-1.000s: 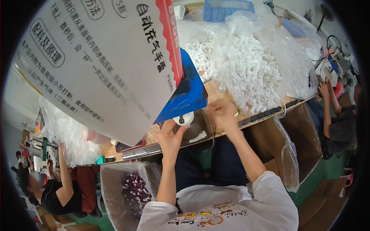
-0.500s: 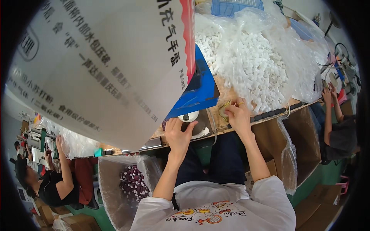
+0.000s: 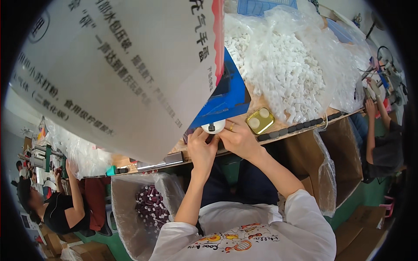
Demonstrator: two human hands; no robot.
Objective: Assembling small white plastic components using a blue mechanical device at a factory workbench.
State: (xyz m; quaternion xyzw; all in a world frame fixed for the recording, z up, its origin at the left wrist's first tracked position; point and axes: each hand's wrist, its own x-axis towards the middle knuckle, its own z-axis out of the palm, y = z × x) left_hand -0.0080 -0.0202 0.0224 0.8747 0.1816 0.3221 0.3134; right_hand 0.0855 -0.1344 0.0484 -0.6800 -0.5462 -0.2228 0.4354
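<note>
My left hand (image 3: 202, 150) and my right hand (image 3: 238, 140) meet at the table edge, just in front of a round white part (image 3: 214, 126) with a black fitting. That part sits at the near end of a blue machine (image 3: 226, 102). Both hands have their fingers pinched together; anything between the fingertips is too small or hidden to name. A ring shows on the right hand. Just right of that hand lies a small gold-coloured tin (image 3: 260, 121) with pale round pieces in it.
A heap of small white plastic pieces (image 3: 296, 74) lies in clear plastic sheeting behind the tin. A large printed sheet (image 3: 117, 87) blocks the upper left. Below the table, a lined box (image 3: 150, 204) holds dark purple-and-white pieces. Co-workers sit at both sides.
My right hand has left the gold tin and moved left to join my left hand by the round white part. The left hand's fingers have closed from a spread pose.
</note>
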